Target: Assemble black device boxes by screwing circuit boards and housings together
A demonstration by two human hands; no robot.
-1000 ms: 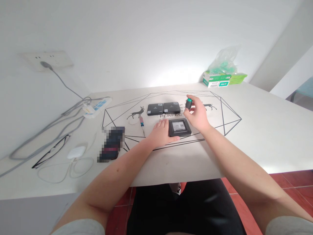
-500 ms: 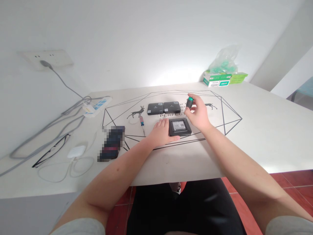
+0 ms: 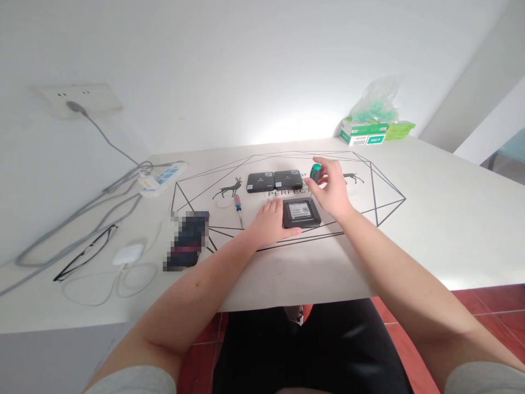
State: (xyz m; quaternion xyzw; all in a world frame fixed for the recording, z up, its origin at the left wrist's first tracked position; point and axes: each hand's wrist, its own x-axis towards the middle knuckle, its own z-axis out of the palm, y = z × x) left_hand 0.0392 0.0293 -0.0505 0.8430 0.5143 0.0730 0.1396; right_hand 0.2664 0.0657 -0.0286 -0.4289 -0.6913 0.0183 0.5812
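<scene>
A black square device case (image 3: pixel 301 213) lies on the table, its top carrying a white printed label. My left hand (image 3: pixel 268 223) is closed around its left side, thumb along the front edge. In my right hand (image 3: pixel 330 189) is a screwdriver (image 3: pixel 315 173) with a green-and-black handle, gripped between thumb and fingers. Its shaft points down to the case's back right corner; the tip is too small to make out. Behind the case, two more black square boxes (image 3: pixel 260 182) sit side by side. A second screwdriver (image 3: pixel 238 204) with a translucent handle rests left of my left hand.
A blurred-out phone (image 3: pixel 186 241) lies to the left, with a white charger case (image 3: pixel 128 254), thin cable and black-framed glasses (image 3: pixel 86 253) beyond it. A power strip (image 3: pixel 164 179) with grey cords is at the back left. Green boxes (image 3: pixel 365 131) under a plastic bag stand back right.
The screwdriver's handle has turned and shifted slightly left, and my right thumb and fingers have moved around it. My left hand and the case stay put.
</scene>
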